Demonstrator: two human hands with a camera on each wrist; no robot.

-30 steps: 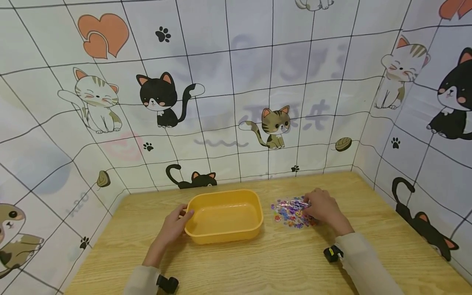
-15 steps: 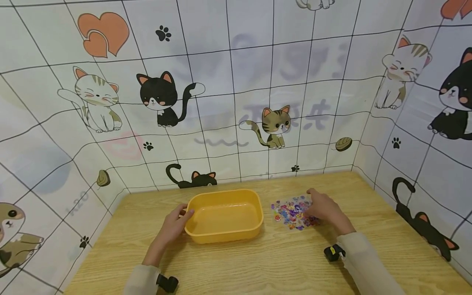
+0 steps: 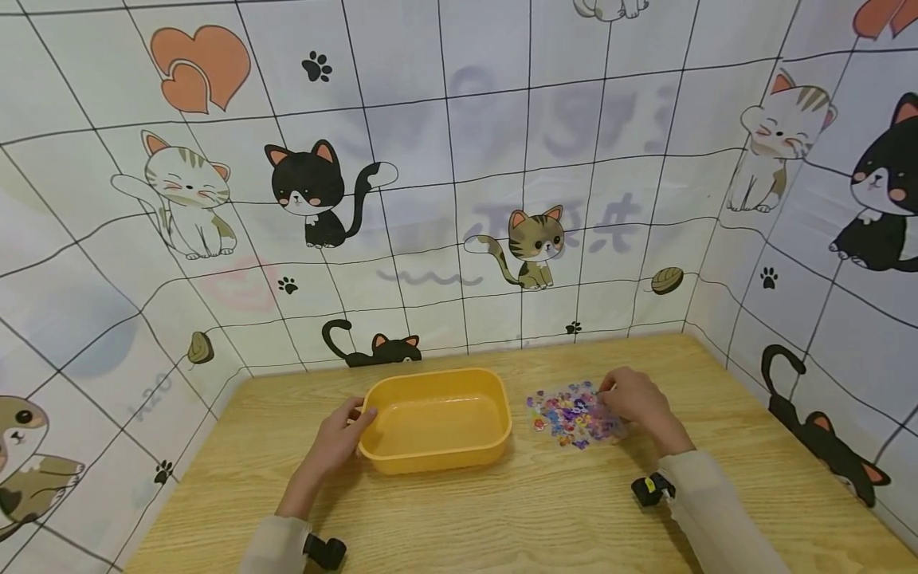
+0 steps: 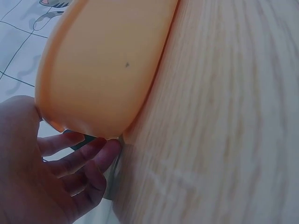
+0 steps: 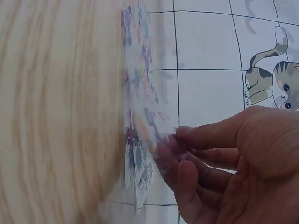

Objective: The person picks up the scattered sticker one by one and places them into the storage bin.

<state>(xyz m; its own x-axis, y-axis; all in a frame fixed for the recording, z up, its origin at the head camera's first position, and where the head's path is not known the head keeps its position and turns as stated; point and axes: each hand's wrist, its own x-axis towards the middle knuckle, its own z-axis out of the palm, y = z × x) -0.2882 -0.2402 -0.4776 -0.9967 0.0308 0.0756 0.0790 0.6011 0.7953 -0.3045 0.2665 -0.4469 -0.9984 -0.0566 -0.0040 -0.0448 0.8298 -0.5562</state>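
Note:
On the left, a yellow plastic tub (image 3: 437, 461) stands on the table with nothing inside it. My left hand (image 3: 335, 434) grips its left end, the thumb over the rim and the other fingers (image 4: 70, 161) curled below, against the outside. To the right of the tub lies a small pile of clear sticker sheets (image 3: 570, 414), printed with colourful little shapes. My right hand (image 3: 638, 401) pinches the right edge of the top clear sheet (image 5: 145, 107) between thumb and fingers. In the right wrist view that edge bends up, and white printed paper shows beneath it.
The light wood table (image 3: 459, 518) meets a white wall covering (image 3: 430, 279) with black grid lines and cartoon cats, at the back and at both sides. A black wrist camera (image 3: 326, 552) sits on the left cuff, another black wrist camera (image 3: 651, 490) on the right.
A second ago my right hand held a shiny lifted fold over the sheets. That fold then lay flat, and the hand has shifted slightly right to pinch the edge. The left hand stayed put.

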